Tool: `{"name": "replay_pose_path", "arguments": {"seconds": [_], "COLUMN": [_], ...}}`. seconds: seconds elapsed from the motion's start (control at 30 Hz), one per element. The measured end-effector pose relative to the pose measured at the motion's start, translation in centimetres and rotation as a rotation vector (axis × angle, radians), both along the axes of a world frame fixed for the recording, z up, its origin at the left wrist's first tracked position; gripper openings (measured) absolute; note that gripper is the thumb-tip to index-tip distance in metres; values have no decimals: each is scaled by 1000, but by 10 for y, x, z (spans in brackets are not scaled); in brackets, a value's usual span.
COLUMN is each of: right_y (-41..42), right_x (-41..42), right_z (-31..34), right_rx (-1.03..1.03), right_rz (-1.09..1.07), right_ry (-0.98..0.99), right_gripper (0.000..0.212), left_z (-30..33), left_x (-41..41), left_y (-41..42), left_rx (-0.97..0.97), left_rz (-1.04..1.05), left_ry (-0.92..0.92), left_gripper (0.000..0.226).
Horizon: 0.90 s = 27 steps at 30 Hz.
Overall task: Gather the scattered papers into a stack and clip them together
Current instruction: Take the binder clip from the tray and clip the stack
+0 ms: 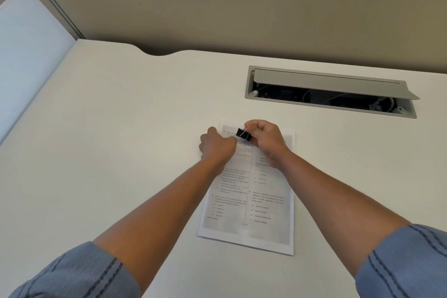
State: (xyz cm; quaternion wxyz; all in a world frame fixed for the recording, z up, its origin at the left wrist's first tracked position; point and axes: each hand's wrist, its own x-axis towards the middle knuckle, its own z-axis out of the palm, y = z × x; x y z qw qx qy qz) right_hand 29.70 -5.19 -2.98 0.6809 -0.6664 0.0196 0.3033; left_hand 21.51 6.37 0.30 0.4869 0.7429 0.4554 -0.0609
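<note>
Head view. The papers (pixel 249 191) are lying as one squared stack on the desk (pixel 121 128), long axis running from the near edge toward the far edge, below the open cable hatch (pixel 331 91) near the far right. The right hand (pixel 264 143) is pinching a black clip (pixel 243 133) by its wire levers, fingers curled closed on it, and is holding it over the stack's far edge, toward the far-left corner of the sheets. The clip's body is lying just left of the gripping fingers; whether its mouth is already seated on the paper cannot be told, as the hand is masking the edge. The left hand (pixel 217 146) is resting in a loose fist on the stack's left margin, just beside the clip, apparently pressing the sheets flat and holding nothing itself. Both forearms are reaching straight out from the near edge and converging at the far edge. The coming move probably calls for sliding the clip's mouth onto that edge.
</note>
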Motion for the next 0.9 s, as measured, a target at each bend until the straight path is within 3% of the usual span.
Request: {"name": "replay_pose_path", "arguments": {"seconds": [0.13, 0.2, 0.3, 0.4, 0.57, 0.77, 0.9], "right_y": [-1, -1, -3, -4, -5, -6, -4], "right_x": [1, 2, 3, 3, 4, 7, 10], "right_z": [-2, -1, -1, 0, 0, 3, 11], "right_rx": [-5, 7, 28, 49, 66, 128, 127], "right_rz": [-10, -19, -22, -27, -39, -80, -101], "right_ry": [10, 27, 55, 68, 93, 186, 221], "right_gripper": [11, 11, 12, 11, 9, 8, 8], "left_z": [-2, -2, -8, -10, -10, -25, -23], "left_x": [8, 9, 3, 0, 5, 5, 1], "left_y": [6, 3, 1, 8, 29, 22, 18], "left_rx": [-29, 50, 186, -49, -431, -184, -127], "left_rz": [-23, -91, -165, -78, 44, 5, -6], "left_ry": [138, 197, 68, -106, -136, -172, -223], "left_gripper": [48, 44, 34, 21, 35, 34, 33]}}
